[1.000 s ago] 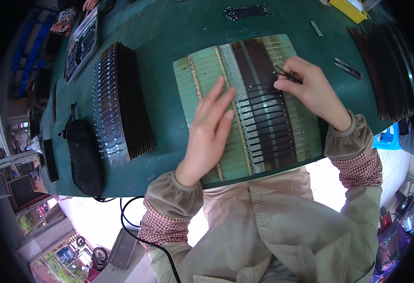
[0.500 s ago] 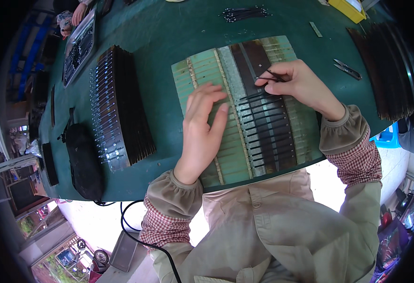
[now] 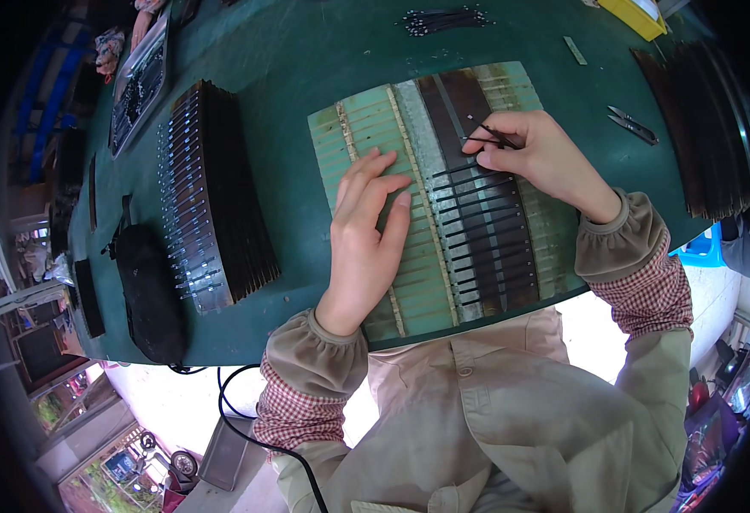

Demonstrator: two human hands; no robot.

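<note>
Pale green, the ribbed board [image 3: 411, 278] lies on the dark green table [image 3: 294, 94] right before the worker, a dark band [image 3: 473, 90] running along it and a row of slim black pieces [image 3: 488, 231] laid crosswise over that. Thumb and fingers of the right hand [image 3: 550, 158] are pinched on a few thin black rods [image 3: 500, 138], just beyond the row's far end; that hand hides some of the board's right side. The left hand [image 3: 364, 235] is half curled, fingers loosely parted, thumb apart, grasping nothing; it covers part of the ribs, and I can't tell whether its fingertips press down. Leftward sit a stack of dark strips [image 3: 240, 197] and a black pouch [image 3: 152, 291]; rightward, small snips [image 3: 632, 126] lie near another dark stack [image 3: 701, 132]. Small dark bits [image 3: 141, 88] lie in a metal tray [image 3: 160, 87] at the upper left, and a yellow bin [image 3: 634, 19] at the upper right holds something pale.
</note>
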